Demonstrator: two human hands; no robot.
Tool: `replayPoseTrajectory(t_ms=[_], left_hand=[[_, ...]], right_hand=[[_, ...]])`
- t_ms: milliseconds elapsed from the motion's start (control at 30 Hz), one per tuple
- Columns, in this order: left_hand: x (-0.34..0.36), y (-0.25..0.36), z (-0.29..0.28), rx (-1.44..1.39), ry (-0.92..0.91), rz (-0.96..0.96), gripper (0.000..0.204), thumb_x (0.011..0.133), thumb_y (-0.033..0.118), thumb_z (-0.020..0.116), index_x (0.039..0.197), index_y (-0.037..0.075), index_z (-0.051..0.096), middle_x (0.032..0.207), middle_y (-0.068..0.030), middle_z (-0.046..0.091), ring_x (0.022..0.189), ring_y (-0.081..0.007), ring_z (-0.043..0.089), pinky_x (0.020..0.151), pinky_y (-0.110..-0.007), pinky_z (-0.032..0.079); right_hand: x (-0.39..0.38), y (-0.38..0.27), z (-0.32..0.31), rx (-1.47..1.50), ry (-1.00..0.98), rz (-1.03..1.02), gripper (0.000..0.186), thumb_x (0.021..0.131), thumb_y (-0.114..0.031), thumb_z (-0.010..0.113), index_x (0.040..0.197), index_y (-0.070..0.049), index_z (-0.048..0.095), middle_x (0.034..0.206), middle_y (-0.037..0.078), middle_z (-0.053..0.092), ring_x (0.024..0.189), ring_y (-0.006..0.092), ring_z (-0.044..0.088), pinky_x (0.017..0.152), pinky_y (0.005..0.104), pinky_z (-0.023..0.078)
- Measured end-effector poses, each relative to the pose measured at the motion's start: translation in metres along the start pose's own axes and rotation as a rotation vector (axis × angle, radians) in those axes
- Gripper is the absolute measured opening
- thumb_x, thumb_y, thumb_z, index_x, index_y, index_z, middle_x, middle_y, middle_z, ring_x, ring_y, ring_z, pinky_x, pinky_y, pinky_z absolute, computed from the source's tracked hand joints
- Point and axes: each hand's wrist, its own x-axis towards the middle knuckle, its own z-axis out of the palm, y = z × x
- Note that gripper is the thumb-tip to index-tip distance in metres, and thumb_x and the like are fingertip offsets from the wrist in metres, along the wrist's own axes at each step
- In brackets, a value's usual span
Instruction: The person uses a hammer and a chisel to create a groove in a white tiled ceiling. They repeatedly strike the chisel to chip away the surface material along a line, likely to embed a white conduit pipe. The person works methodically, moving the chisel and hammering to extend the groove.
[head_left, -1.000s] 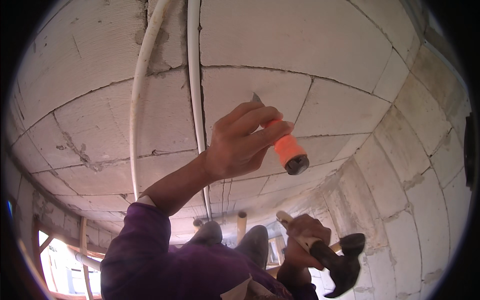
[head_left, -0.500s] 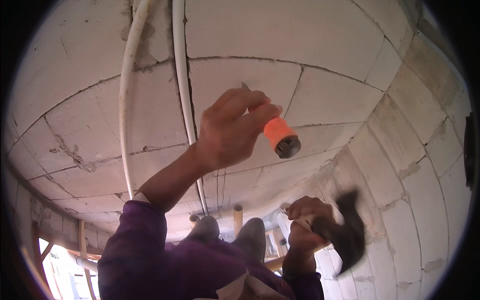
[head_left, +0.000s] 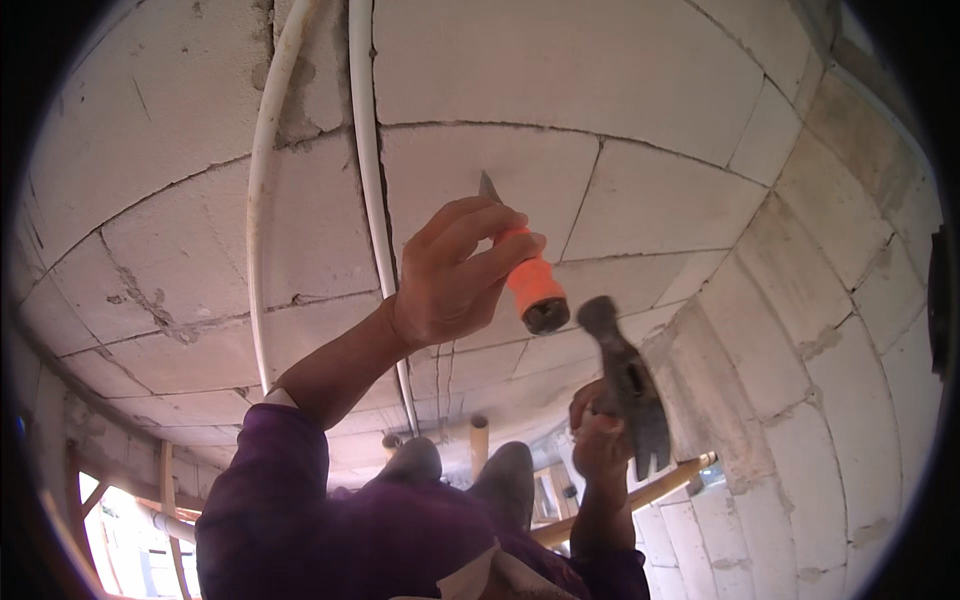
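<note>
My left hand is wrapped round a chisel with an orange grip and a dark metal butt end. Its pointed tip shows beyond my fingers, against the pale block wall; whether it touches the wall I cannot tell. Lower right, my right hand grips a claw hammer. The hammer's dark head stands just right of and below the chisel's butt, apart from it, with the claw pointing down. Most of the hammer's handle is hidden behind its head and my fingers.
Two white pipes run down the wall left of the chisel. A block side wall meets it at the right. Below are pipe stubs, my boots, a wooden pole and a timber-framed opening.
The hammer has swung up and left toward the chisel's butt, its head turning. My left hand and the chisel have shifted slightly left, and more of the chisel's tip shows.
</note>
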Motion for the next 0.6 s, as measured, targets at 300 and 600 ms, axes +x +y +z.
replayPoseTrajectory(t_ms=[300, 600], left_hand=[[-0.003, 0.015, -0.01, -0.146, 0.005, 0.119, 0.028, 0.063, -0.001, 0.073, 0.089, 0.009, 0.067, 0.093, -0.0076, 0.061, 0.084, -0.0244, 0.062, 0.063, -0.031, 0.055], [-0.003, -0.009, 0.002, -0.029, 0.05, 0.088, 0.03, 0.064, -0.003, 0.074, 0.091, 0.008, 0.067, 0.093, -0.0079, 0.06, 0.083, -0.025, 0.062, 0.063, -0.031, 0.054]], right_hand=[[-0.025, 0.005, -0.006, 0.503, 0.284, 0.206, 0.073, 0.083, -0.077, 0.036, 0.082, -0.004, 0.044, 0.056, 0.008, 0.047, 0.043, 0.015, 0.045, 0.039, 0.0259, 0.039], [-0.029, 0.009, 0.0, 0.516, 0.234, 0.304, 0.074, 0.083, -0.077, 0.036, 0.083, -0.003, 0.045, 0.053, 0.009, 0.046, 0.042, 0.016, 0.046, 0.04, 0.0268, 0.038]])
